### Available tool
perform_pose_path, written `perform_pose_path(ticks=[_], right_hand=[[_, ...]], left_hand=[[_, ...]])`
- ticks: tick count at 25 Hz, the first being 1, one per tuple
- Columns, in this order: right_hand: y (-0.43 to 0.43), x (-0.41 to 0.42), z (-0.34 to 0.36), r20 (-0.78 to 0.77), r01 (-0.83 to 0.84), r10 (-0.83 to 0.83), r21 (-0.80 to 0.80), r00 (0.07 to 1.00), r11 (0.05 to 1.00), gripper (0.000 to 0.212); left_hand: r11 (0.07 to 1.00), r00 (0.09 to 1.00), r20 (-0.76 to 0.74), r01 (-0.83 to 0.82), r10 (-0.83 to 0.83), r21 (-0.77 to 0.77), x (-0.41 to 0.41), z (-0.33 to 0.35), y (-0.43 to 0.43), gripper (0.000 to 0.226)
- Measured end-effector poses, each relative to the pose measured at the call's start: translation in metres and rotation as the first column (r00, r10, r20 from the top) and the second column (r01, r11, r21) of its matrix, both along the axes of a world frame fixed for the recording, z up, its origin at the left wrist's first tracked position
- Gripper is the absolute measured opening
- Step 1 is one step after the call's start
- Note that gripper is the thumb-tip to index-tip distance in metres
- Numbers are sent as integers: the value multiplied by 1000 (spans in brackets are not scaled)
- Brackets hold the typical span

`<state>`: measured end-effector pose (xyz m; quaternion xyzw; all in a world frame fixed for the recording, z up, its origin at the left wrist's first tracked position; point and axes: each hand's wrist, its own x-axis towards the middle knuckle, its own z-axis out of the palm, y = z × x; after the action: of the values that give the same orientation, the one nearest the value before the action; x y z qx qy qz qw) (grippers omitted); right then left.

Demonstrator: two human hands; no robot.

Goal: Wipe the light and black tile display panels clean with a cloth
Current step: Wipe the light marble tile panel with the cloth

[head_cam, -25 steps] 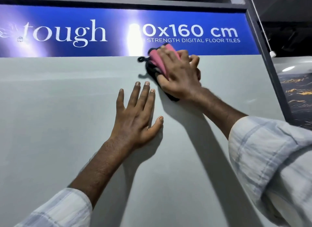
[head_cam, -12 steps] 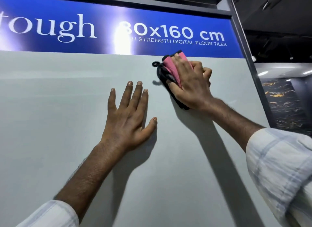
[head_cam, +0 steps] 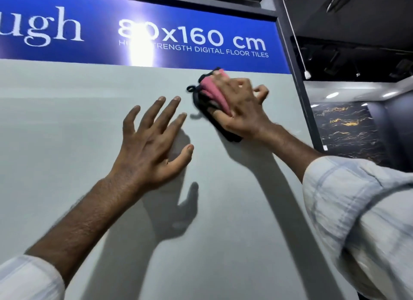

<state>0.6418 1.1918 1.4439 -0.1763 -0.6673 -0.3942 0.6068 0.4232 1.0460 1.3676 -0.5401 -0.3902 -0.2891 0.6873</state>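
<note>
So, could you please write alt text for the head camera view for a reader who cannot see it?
A person's right hand presses a pink and black cloth against a light grey tile panel, just under a blue sign reading 80x160 cm. The left hand is spread open over the panel beside it; a black gold-veined panel shows at far right.

My arms, seen from the head camera: my left hand (head_cam: 152, 147) and right hand (head_cam: 241, 107) are bare, as are both forearms (head_cam: 89, 214), which carry fine dark hair. My left sleeve (head_cam: 26, 277) and right sleeve (head_cam: 362, 221) are of loose whitish fabric crossed by faint light-blue check lines, the right one creased at its cuff edge
</note>
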Motion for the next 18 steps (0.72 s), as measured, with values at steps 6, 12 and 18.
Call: perform_pose_path(ticks=[6, 12, 18], right_hand=[[24, 17, 39, -334, -56, -17, -207, 942, 977, 68], [46, 48, 63, -109, -46, 40, -58, 993, 997, 69], [27, 11, 7, 77, 8, -17, 110, 997, 994, 73]], left_hand=[[986, 985, 43, -164, 164, -11, 31, -15, 44, 77], [966, 965, 52, -257, 257, -4, 30, -17, 45, 79], [971, 970, 45, -239, 239, 1, 26, -18, 45, 79]])
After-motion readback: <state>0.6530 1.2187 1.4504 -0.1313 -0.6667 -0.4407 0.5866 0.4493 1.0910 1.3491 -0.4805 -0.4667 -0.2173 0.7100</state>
